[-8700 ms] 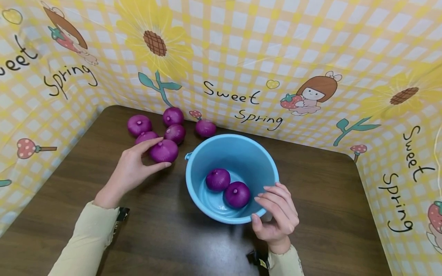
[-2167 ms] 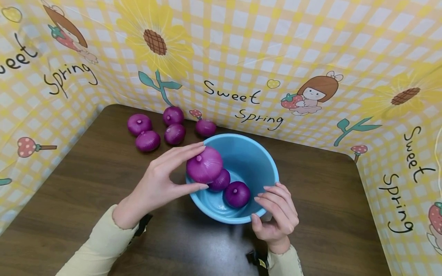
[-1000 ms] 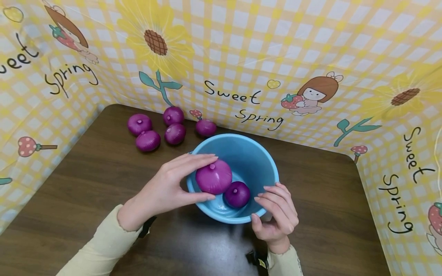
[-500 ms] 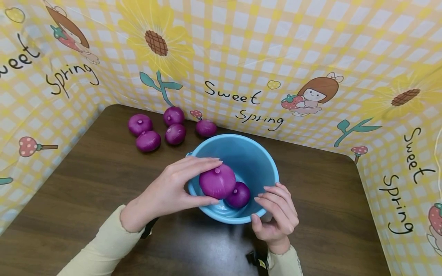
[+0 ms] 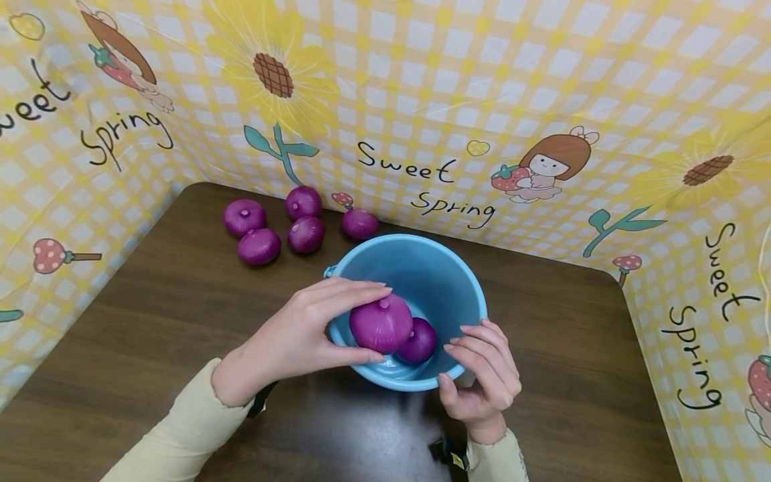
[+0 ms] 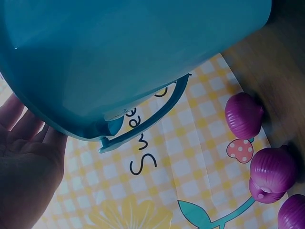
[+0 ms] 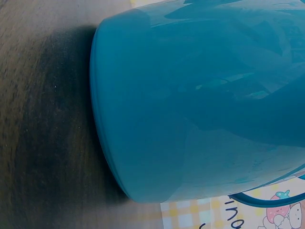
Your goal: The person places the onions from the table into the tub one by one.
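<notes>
My left hand (image 5: 301, 328) grips a purple onion (image 5: 381, 325) between fingers and thumb, over the left part of the blue bucket (image 5: 442, 268) and inside its rim in the head view. Another onion (image 5: 419, 343) lies on the bucket's bottom, partly covered by the held one. With fingertips over the rim and the thumb at the front edge, my right hand (image 5: 484, 368) holds the bucket's right side. The left wrist view shows the left hand (image 6: 28, 157) reaching over the rim, its fingertips hidden by the bucket wall (image 6: 119, 62). Only the bucket's outside (image 7: 190, 105) fills the right wrist view.
Several more onions (image 5: 259, 246) lie on the dark wooden table (image 5: 572, 348), left of and behind the bucket. A lone onion (image 5: 360, 224) sits close behind the rim. The bucket's handle (image 6: 152, 119) hangs down on its far side. A checked cloth (image 5: 421, 87) walls the table.
My left hand has picked an onion from the group, carried it right over the bucket, and most recently eased slightly down and right. The right hand stays at the rim.
</notes>
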The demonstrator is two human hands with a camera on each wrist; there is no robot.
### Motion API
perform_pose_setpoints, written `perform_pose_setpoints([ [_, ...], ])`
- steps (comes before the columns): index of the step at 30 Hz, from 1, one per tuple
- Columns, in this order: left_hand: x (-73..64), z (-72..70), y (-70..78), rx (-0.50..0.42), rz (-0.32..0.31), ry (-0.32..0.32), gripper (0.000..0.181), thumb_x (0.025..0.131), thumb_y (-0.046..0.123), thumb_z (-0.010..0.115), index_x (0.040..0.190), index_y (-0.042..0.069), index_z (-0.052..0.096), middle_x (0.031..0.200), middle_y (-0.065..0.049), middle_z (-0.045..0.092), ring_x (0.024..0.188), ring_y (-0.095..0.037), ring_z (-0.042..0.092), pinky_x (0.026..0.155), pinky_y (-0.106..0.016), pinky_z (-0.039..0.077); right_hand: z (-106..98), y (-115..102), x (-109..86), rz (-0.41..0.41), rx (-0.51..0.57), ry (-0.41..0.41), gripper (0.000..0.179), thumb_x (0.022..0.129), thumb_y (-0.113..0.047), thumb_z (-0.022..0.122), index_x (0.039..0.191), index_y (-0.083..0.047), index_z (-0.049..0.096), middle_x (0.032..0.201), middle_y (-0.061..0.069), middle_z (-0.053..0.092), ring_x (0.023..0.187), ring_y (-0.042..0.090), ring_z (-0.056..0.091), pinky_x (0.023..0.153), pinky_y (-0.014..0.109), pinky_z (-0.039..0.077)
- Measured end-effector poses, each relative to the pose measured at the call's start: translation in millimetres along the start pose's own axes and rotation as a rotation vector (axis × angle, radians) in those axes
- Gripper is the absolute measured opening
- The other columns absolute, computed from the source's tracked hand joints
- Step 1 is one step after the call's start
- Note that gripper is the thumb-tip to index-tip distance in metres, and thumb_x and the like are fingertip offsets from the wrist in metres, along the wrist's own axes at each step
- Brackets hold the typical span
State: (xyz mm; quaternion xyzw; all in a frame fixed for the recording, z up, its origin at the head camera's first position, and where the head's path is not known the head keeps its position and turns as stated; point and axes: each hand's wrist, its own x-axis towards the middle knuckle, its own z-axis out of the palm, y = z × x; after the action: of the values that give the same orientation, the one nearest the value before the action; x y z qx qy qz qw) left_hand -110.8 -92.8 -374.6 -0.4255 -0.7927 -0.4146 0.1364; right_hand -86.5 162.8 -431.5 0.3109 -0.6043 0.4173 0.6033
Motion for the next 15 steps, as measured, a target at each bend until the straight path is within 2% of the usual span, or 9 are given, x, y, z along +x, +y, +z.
perform_pose_setpoints([
  [11, -0.5, -0.4, 0.2, -0.008, -0.001, -0.018, 0.074, 0.076, 0.049, 0.089, 0.137, 0.014, 0.066, 0.140, 0.002, 0.061, 0.130, -0.023, 0.055, 0.105, -0.046, 0.046, -0.5, 0.7, 0.3, -0.001, -0.002, -0.003, 0.046, 0.088, -0.037, 0.074, 0.067, 0.003, 0.071, 0.066, 0.016, 0.067, 0.067, 0.036, 0.065, 0.090, 0.047, 0.055],
  [15, -0.8, -0.4, 0.8, -0.013, 0.003, -0.004, 0.077, 0.075, 0.050, 0.090, 0.138, 0.015, 0.065, 0.143, 0.003, 0.059, 0.132, -0.022, 0.053, 0.107, -0.051, 0.044, 0.3, 0.6, 0.4, -0.005, 0.001, 0.003, 0.046, 0.089, -0.037, 0.074, 0.066, 0.003, 0.071, 0.065, 0.016, 0.067, 0.066, 0.036, 0.064, 0.090, 0.047, 0.055],
])
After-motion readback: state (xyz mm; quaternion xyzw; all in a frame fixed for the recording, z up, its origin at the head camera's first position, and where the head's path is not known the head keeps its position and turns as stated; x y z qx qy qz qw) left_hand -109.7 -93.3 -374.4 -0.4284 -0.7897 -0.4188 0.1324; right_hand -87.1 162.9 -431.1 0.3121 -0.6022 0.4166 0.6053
